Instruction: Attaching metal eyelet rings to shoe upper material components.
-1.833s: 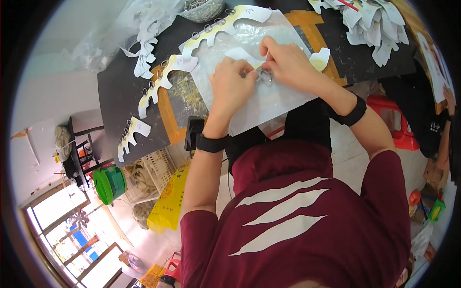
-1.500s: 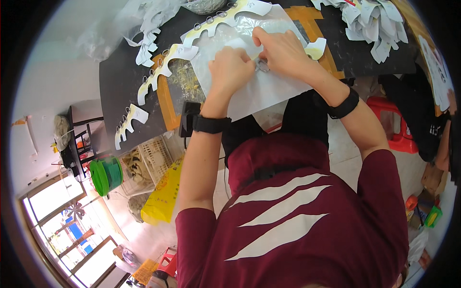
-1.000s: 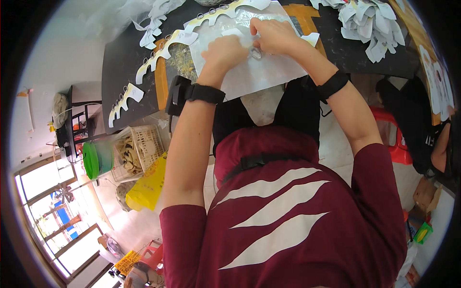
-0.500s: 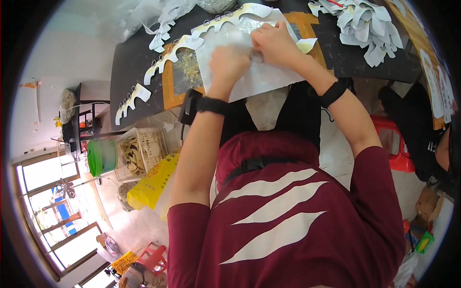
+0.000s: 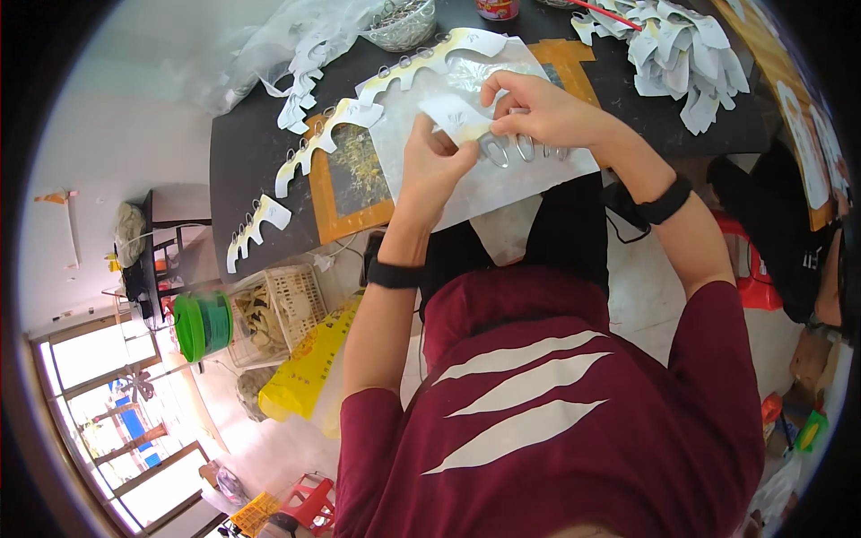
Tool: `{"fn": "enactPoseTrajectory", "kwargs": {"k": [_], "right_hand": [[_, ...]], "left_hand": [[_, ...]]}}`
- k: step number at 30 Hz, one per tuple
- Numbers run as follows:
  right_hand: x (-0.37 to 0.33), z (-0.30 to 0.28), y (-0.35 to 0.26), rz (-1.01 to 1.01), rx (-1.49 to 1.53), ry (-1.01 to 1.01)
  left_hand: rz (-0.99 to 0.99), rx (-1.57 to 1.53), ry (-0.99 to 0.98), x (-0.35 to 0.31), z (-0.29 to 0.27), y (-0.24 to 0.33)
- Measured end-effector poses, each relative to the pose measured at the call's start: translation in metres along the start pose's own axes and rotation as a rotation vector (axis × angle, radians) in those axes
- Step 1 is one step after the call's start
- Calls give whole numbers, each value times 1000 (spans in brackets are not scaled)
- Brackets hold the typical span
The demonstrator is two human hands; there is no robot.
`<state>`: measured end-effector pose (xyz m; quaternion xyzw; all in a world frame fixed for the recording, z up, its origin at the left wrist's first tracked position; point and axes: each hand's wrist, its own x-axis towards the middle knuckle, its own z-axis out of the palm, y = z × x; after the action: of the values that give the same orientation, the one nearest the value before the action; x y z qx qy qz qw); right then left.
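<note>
My left hand (image 5: 430,170) pinches the left end of a white, scalloped paper strip (image 5: 456,115) between thumb and fingers. Curved over the same strip, my right hand (image 5: 543,109) has its thumb and fingertips closed at its middle. Several metal rings (image 5: 495,151) hang along the strip's near edge, partly hidden by the right hand. Under both hands lies a large white sheet (image 5: 466,193) on the black table. Beyond it and to the left rest similar strips with rings along their far edges, among them a long one (image 5: 475,40) and a short one (image 5: 273,213).
A clear bowl (image 5: 405,34) of small metal pieces stands at the back, beside a red container (image 5: 497,8). At the far right lies a heap of white paper pieces (image 5: 686,49) with a red stick (image 5: 608,13). Left of the table are a crate (image 5: 298,300) and a green bucket (image 5: 190,327).
My hands, blurred and close together earlier, have come nearer and now hold the ringed strip in plain sight. The view has shifted slightly.
</note>
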<state>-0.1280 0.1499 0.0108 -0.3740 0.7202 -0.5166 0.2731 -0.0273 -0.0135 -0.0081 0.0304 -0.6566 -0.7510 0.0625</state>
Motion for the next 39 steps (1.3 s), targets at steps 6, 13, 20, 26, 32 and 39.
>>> {"fn": "enactPoseTrajectory", "kwargs": {"k": [6, 13, 20, 26, 32, 39], "right_hand": [[-16, 0, -36, 1, 101, -111], [-20, 8, -48, -28, -35, -79], [-23, 8, -47, 14, 80, -124], [-25, 12, -29, 50, 290, -167], [-28, 5, -28, 28, 301, -151], [-32, 4, -38, 13, 122, -145]], "left_hand": [[-218, -501, -64, -32, 3, 14], [-401, -457, -97, -36, -6, 35], [-151, 1, -178, -32, 4, 34], [-212, -226, -102, -34, 9, 15], [-234, -110, -99, -35, 13, 26], [-265, -80, -64, -34, 10, 22]]}}
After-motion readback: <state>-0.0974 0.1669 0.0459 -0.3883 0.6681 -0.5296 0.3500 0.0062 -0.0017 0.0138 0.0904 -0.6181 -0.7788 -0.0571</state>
